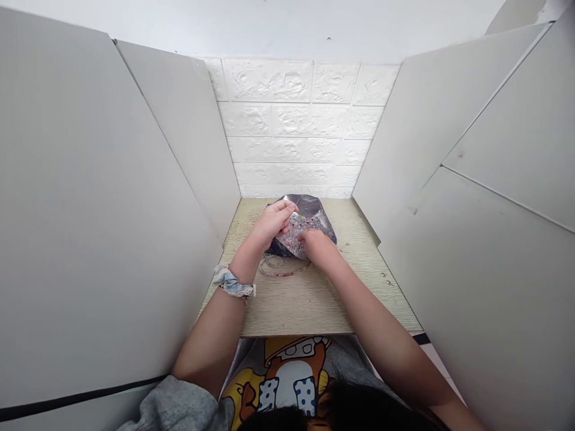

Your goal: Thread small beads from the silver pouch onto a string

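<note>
A dark plastic bag with a silvery inside lies opened out at the back of the table. Small clear, pink and coloured beads fill its middle. My left hand is over the bag's left side, thumb and forefinger pinched on a thin needle-like piece whose exact kind is too small to tell. Down among the beads at the right, my right hand has its fingers curled together; their tips are partly hidden. A string of pinkish beads curves across the tabletop in front of the bag.
The narrow wooden table stands between a pale left panel and a right panel. A white brick-patterned wall closes off the back. Two tiny shiny pieces lie near the right edge.
</note>
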Available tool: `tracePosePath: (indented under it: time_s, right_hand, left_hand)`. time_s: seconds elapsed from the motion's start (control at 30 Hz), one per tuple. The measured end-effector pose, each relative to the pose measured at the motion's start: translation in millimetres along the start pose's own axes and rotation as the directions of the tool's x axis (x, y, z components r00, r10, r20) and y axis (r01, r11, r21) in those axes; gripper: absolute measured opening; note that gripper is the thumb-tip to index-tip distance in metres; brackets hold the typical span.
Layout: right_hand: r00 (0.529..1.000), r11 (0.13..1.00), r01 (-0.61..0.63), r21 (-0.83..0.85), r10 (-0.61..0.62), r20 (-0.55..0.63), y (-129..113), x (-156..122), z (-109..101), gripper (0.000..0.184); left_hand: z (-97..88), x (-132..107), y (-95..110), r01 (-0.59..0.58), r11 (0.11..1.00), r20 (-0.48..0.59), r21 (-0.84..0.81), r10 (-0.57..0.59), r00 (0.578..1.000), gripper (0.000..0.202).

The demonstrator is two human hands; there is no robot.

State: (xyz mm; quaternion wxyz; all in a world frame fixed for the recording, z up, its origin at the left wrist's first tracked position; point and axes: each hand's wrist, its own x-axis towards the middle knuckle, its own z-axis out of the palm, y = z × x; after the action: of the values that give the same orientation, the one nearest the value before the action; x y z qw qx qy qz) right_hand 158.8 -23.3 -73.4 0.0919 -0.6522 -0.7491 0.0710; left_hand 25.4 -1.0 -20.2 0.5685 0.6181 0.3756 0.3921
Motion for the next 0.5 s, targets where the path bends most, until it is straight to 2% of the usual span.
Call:
tracePosePath:
  time_s: [0.17, 0.5]
  right_hand:
    - [0.998, 0.999, 0.044, -0.010, -0.045, -0.033, -3.1, -4.0, -0.6, 0.019]
    - [0.996, 0.995, 0.090, -0.041, -0.090, -0.012, -5.4, -3.6, 0.7, 0.016]
  left_hand:
    - [0.2, -1.5, 2.1, -0.011, 1.000, -0.008, -0.023, 0.011, 1.000, 0.013]
    - [1.7, -4.1, 7.9, -0.011, 1.000, -0.034, -0.022, 0.010, 0.999, 0.012]
